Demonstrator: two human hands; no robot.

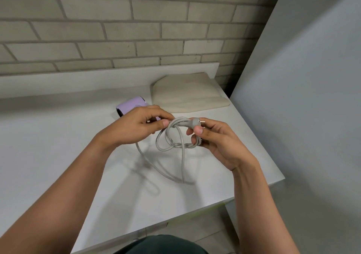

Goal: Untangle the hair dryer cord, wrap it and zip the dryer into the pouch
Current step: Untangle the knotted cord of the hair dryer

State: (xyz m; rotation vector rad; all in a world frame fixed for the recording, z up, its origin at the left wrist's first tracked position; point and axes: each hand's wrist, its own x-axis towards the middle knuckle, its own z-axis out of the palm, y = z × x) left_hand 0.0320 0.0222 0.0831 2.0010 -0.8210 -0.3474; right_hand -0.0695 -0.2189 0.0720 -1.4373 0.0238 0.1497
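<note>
From the head camera you're looking down at a white table (pixel 58 146) pushed against a grey brick wall (pixel 117 29). Your right hand (pixel 216 142) has the grey plug (pixel 192 122) pinched between thumb and fingers, prongs pointing right, and the lower fingers of that hand are curled around a twisted bit of the cord (pixel 176 146) too. Your left hand (pixel 136 125) is closed with thumb and fingertips nipping the cord right where it loops past the plug. The cord's a proper knot between your hands, a couple of loops hanging in the air above the table, then one strand drops down to the tabletop and runs back left under your left wrist.

The lilac hair dryer (pixel 130 106) lies on the table just beyond your left hand, partly hidden by it. The beige pouch (pixel 187 95) sits flat at the far right of the table, just right of the dryer. Can't tell if its zip is open.
</note>
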